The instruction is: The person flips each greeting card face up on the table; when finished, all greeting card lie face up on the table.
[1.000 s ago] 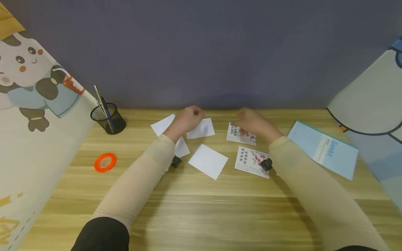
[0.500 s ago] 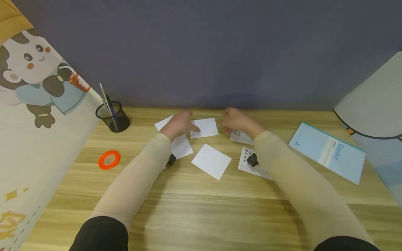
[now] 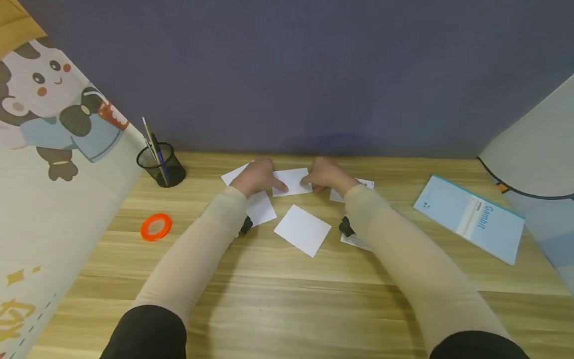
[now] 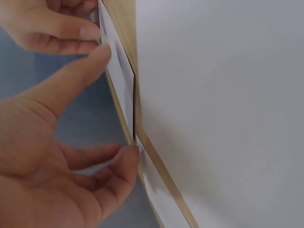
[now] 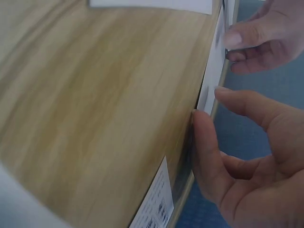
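Note:
A blank white card (image 3: 292, 180) lies flat near the back edge of the desk, between both hands. My left hand (image 3: 257, 178) rests the thumb on its left part; the other fingers bend down by the seam with the neighbouring card (image 4: 159, 190). From the other side, my right hand (image 3: 329, 175) touches the card's right end with its thumb, the index fingertip at the card's edge. Both hands keep thumb and fingers apart. More blank cards lie under and beside the left hand (image 3: 260, 208), plus one in front (image 3: 303, 230). Printed cards (image 3: 365, 184) are partly hidden by the right arm.
A black mesh pen cup (image 3: 162, 167) stands at the back left, holding several pens. In front of it lies an orange tape roll (image 3: 156, 227). A light blue notebook (image 3: 471, 219) lies at the right. A grey partition (image 3: 287, 75) rises behind the desk.
My right hand has moved left from the printed card to the blank card's right end. My left hand has shifted slightly left and unfolded its thumb onto the card.

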Motion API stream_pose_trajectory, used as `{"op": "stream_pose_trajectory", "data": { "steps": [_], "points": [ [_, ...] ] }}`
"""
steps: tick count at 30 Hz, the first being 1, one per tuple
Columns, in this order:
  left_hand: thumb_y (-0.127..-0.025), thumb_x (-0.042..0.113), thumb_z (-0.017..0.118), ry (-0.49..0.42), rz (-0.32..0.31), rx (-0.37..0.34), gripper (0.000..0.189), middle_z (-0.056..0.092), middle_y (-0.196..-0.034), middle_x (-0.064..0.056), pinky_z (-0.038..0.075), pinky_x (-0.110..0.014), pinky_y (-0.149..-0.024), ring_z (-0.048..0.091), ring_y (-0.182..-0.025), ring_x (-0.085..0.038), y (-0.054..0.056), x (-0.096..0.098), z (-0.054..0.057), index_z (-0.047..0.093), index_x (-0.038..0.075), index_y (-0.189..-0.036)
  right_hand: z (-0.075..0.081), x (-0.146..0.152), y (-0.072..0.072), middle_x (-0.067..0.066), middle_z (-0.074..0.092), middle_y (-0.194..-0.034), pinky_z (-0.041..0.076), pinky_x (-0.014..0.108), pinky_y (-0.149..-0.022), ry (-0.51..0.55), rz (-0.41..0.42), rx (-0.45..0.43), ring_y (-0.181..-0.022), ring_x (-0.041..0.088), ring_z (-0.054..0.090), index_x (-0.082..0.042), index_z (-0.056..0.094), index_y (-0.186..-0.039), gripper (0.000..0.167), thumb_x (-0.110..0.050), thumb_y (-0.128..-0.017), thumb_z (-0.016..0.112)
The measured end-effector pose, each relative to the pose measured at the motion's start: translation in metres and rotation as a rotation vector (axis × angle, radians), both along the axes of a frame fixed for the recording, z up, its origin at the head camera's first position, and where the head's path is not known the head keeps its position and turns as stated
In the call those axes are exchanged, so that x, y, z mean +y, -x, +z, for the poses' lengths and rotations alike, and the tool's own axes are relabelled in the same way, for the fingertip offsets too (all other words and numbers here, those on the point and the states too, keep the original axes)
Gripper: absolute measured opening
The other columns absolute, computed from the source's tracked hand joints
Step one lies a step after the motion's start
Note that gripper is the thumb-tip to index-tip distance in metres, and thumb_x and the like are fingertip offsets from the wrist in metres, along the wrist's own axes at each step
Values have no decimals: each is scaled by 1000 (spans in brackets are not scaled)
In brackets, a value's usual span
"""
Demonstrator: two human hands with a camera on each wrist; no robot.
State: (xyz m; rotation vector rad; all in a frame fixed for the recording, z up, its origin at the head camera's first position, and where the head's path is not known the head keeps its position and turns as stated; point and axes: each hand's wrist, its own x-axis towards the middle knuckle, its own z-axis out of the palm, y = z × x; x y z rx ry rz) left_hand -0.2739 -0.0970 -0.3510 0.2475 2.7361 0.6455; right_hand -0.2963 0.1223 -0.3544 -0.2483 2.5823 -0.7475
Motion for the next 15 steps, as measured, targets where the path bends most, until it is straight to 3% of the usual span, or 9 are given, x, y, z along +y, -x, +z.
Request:
{"op": "stream_pose_trajectory", "data": {
  "steps": [3,7,15],
  "points": [
    [-86,39,89,6,23,23,43,65,-118,-14,55,-45,-94,55,-99,-26,-2,4,1,62,6,-90,1,-2,0,-1,61,-55,63,30,-72,-29,7,12,-58,15,69,-12,56,-63,39,-28,-94,75],
    [-85,37,90,26,42,28,39,69,-116,-13,57,-47,-99,58,-99,-25,-3,8,3,64,8,-85,2,-4,-1,-1,60,-53,61,30,-73,-57,6,14,-56,14,67,-9,61,-64,41,-33,-94,76],
    [-87,34,90,65,40,-29,39,74,-122,-14,59,-46,-101,63,-103,-26,-3,13,10,74,2,-102,2,-8,-2,-2,61,-54,59,28,-77,-95,8,24,-54,12,67,-8,62,-69,38,-33,-96,73]
  ]
}}
